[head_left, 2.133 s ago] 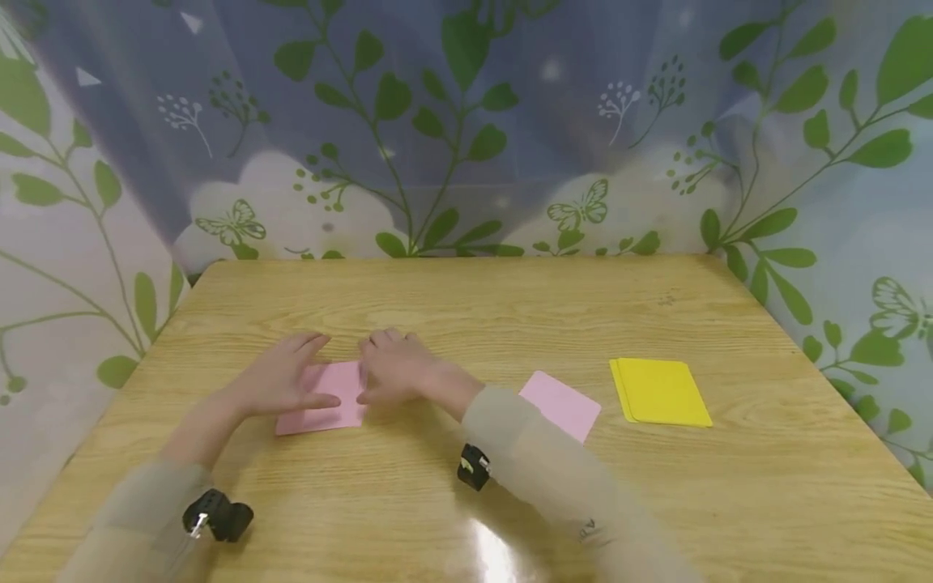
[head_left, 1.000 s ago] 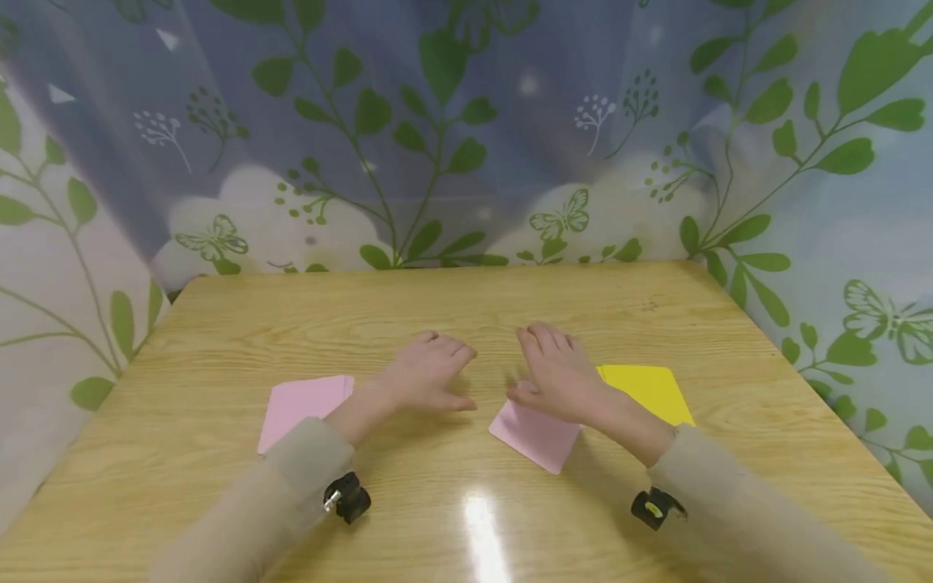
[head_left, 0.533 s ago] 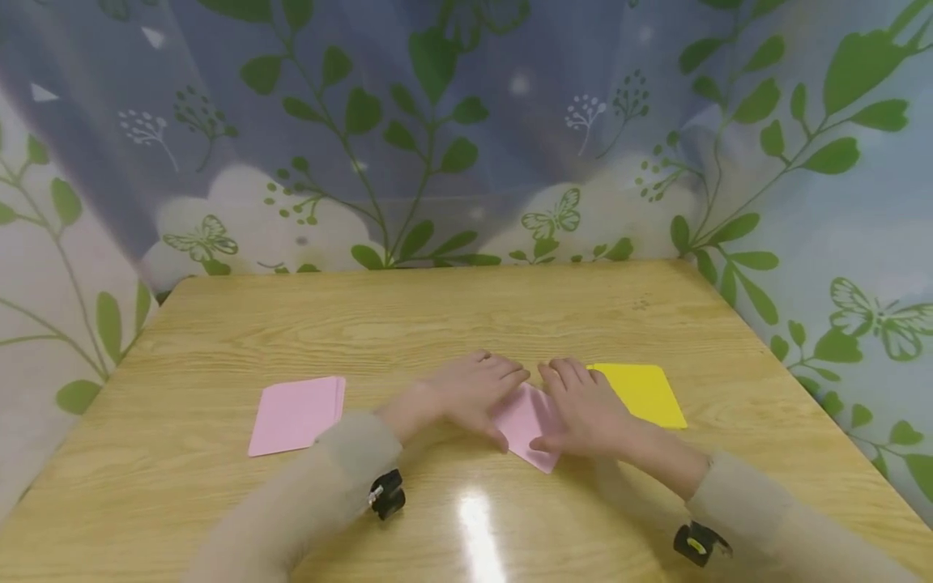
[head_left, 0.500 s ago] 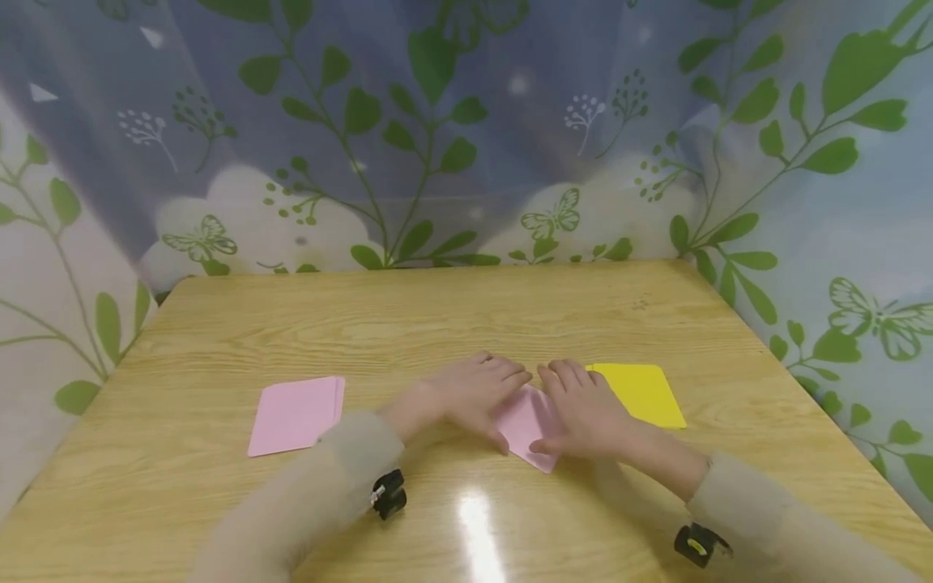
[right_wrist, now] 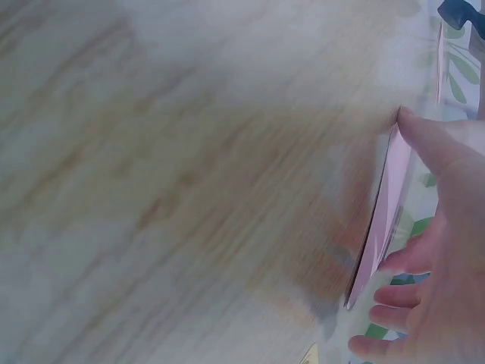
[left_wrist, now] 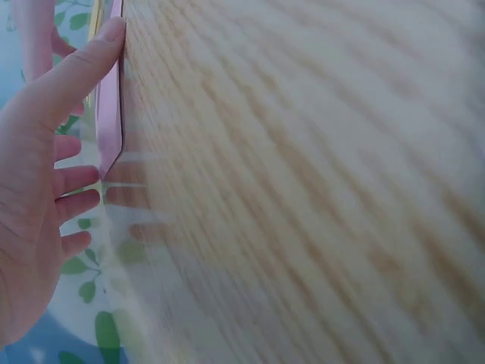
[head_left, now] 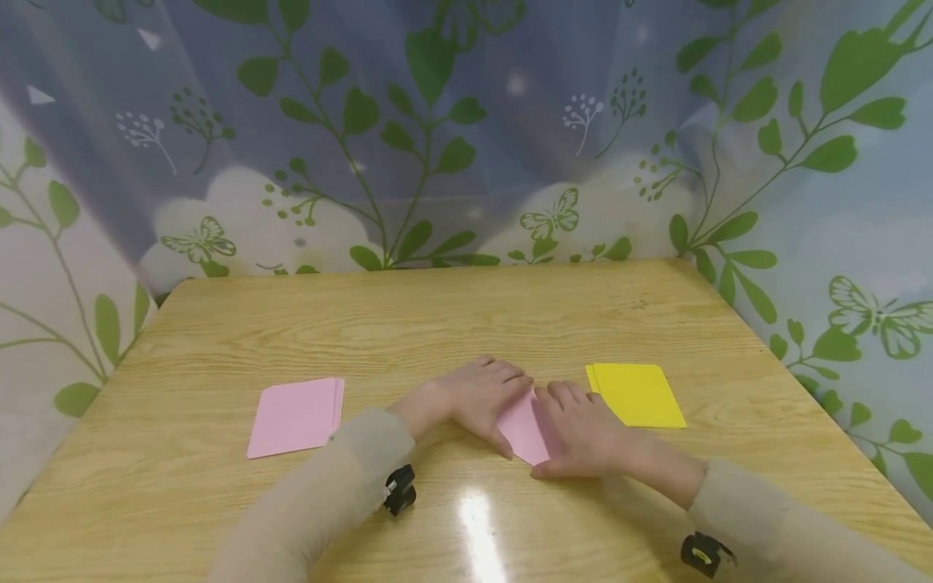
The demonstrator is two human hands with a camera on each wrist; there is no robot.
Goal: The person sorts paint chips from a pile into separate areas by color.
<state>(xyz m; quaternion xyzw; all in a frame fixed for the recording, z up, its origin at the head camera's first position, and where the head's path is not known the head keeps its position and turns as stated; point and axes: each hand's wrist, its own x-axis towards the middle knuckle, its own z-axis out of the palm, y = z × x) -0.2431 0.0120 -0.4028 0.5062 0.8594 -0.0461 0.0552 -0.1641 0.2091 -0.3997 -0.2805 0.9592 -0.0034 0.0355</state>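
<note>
A thin pile of pink square cards (head_left: pixel 521 427) lies on the wooden table between both hands, partly covered by them. My left hand (head_left: pixel 484 401) is at its left side, fingers fairly straight. In the left wrist view the thumb (left_wrist: pixel 79 68) touches the pile's edge and a fingertip reaches its corner. On the other side, my right hand (head_left: pixel 586 433) has its thumb at the near corner and its fingertips along the right side. The right wrist view shows the pink cards' layered edge (right_wrist: pixel 384 205) between thumb tip and index fingertip, other fingers extended.
On the left lies another pile of pink square cards (head_left: pixel 295 417), slightly fanned. A pile of yellow square cards (head_left: pixel 641 395) sits just beyond the right hand. Leaf-patterned curtains (head_left: pixel 437 162) hang behind the wooden table (head_left: pixel 408 316).
Both hands have left the left pink pile and come to the middle one. Lately the right hand has shifted slightly nearer the body, turning the middle cards a little.
</note>
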